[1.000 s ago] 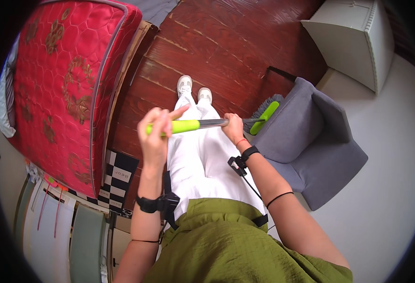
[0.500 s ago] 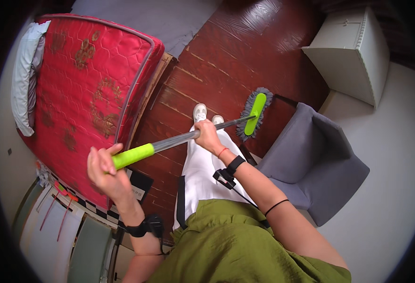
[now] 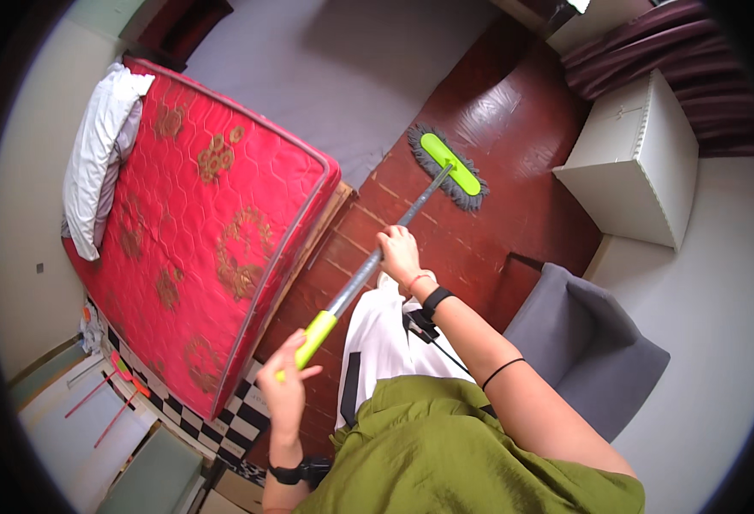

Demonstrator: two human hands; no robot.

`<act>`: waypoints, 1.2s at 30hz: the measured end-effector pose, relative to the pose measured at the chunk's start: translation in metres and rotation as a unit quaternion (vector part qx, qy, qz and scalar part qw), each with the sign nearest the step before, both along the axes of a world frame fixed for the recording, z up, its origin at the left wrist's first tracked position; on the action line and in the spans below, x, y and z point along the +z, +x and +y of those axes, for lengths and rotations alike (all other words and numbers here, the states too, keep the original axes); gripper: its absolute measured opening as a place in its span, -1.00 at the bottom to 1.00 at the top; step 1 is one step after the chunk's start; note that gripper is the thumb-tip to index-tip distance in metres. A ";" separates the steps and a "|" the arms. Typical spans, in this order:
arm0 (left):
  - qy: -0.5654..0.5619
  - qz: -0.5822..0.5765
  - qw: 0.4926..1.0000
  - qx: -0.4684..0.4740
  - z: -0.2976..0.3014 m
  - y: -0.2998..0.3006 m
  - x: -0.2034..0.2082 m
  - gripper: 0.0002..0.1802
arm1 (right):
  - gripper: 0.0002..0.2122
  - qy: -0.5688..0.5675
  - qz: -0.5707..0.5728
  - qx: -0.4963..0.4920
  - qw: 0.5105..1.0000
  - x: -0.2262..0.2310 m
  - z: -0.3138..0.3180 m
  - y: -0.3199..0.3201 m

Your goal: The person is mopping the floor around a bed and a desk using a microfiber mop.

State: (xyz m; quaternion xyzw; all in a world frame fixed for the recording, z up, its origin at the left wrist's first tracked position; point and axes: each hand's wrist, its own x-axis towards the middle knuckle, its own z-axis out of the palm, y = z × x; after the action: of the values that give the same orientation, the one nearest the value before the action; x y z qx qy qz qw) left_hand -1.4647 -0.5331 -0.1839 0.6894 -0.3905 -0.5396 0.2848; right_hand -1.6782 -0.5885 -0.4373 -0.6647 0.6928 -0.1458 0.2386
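A long-handled dust mop reaches away from me, its grey-fringed, bright green head (image 3: 461,178) flat on the red-brown floor ahead. My right hand (image 3: 400,254) is closed around the grey pole (image 3: 361,281), about midway along it. Closer to my body, my left hand (image 3: 284,377) holds the end of the green grip (image 3: 315,338), with a finger or thumb sticking out to the side. Both wrists carry black bands.
On the left lies a red quilted mattress (image 3: 197,223) with a white pillow (image 3: 103,163). A grey bed (image 3: 334,68) lies beyond it. To the right are a grey armchair (image 3: 582,351) and a white cabinet (image 3: 629,163), with a dark curtain (image 3: 676,68) behind.
The mop head has swung forward and turned, now farther from the chair. Both hands have shifted with the pole, the left one inward to the right. My view has turned and tilted up.
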 end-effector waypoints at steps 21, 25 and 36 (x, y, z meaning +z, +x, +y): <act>0.432 0.333 0.815 -0.196 -0.130 -0.313 -0.144 -0.67 | -0.70 0.154 -0.306 -0.294 0.892 -0.017 -0.092 -0.335; 0.399 0.308 0.841 -0.198 -0.155 -0.357 -0.115 -0.72 | -0.53 0.225 -0.336 -0.418 0.814 -0.003 -0.115 -0.353; 0.322 0.186 0.902 -0.220 -0.160 -0.287 -0.028 -0.68 | -0.73 0.283 -0.543 -0.326 0.720 0.002 -0.151 -0.255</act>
State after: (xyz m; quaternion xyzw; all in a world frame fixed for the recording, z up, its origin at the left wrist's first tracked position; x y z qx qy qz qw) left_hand -1.7518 -0.6933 -0.2115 0.5272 -0.2777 -0.8030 -0.0114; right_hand -1.9336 -0.7394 -0.4351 -0.1061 0.6273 -0.3479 0.6886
